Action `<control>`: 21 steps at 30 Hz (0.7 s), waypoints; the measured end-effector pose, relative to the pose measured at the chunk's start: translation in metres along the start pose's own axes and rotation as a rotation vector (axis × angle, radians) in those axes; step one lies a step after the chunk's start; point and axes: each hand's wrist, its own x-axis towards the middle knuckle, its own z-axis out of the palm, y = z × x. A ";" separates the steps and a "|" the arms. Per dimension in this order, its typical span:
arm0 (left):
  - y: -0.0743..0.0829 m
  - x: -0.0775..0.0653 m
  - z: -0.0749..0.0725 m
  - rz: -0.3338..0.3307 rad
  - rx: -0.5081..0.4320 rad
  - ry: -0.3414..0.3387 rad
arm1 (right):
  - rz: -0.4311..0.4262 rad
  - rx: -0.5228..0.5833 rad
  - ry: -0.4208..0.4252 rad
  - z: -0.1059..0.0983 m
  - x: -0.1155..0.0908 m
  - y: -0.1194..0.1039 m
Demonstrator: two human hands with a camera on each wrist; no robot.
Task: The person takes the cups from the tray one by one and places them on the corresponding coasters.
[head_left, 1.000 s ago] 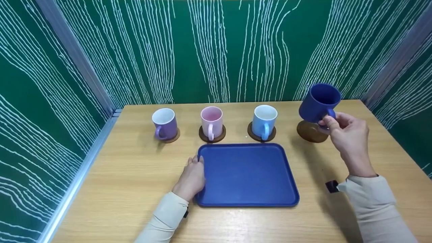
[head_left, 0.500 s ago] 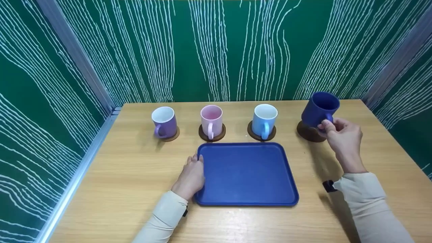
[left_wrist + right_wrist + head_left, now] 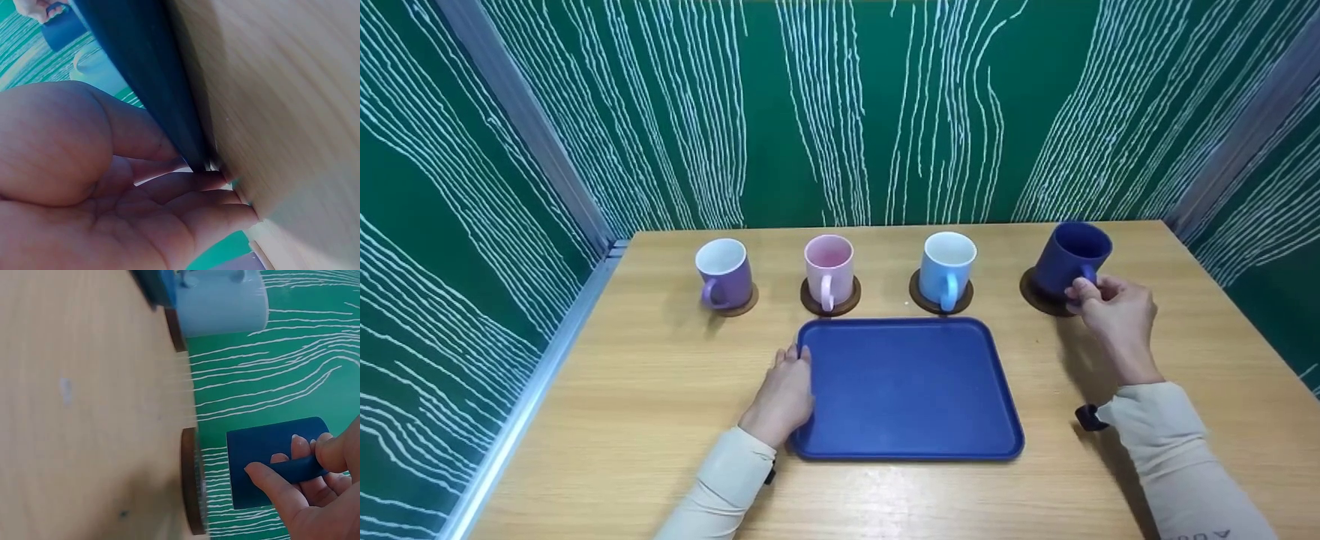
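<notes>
In the head view my right hand (image 3: 1117, 319) grips the handle of a dark blue mug (image 3: 1061, 262) at the back right. The mug is upright over a round brown coaster (image 3: 1039, 296). The right wrist view shows a narrow gap between the mug's base (image 3: 229, 464) and the coaster (image 3: 190, 481). At the left edge of a blue rectangular tray (image 3: 907, 390), my left hand (image 3: 780, 397) holds the rim. The left wrist view has the thumb on the inner side of the tray (image 3: 146, 67) and the fingertips outside, touching the table.
Along the back of the wooden table (image 3: 660, 390) stand a purple mug (image 3: 727, 277), a pink mug (image 3: 840, 277) and a light blue mug (image 3: 941, 274), each on a coaster. Green walls with white lines (image 3: 877, 112) enclose the back and sides.
The right hand has lowered the dark blue mug toward its coaster, and the mug has become more upright. The left hand and the tray have stayed in place.
</notes>
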 end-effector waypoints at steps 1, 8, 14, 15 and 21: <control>0.000 0.000 0.000 -0.002 -0.003 -0.001 | 0.005 -0.002 -0.003 0.001 0.000 0.002; 0.000 0.000 0.000 -0.019 -0.016 -0.011 | 0.011 0.024 -0.017 0.007 0.001 0.013; -0.002 -0.001 0.001 0.034 -0.010 0.009 | -0.015 0.016 0.008 0.010 0.002 0.019; -0.002 -0.001 0.001 0.040 -0.009 0.010 | -0.023 0.019 0.014 0.010 0.003 0.019; -0.002 -0.001 0.000 0.049 -0.001 0.019 | -0.033 0.029 0.026 0.011 0.003 0.019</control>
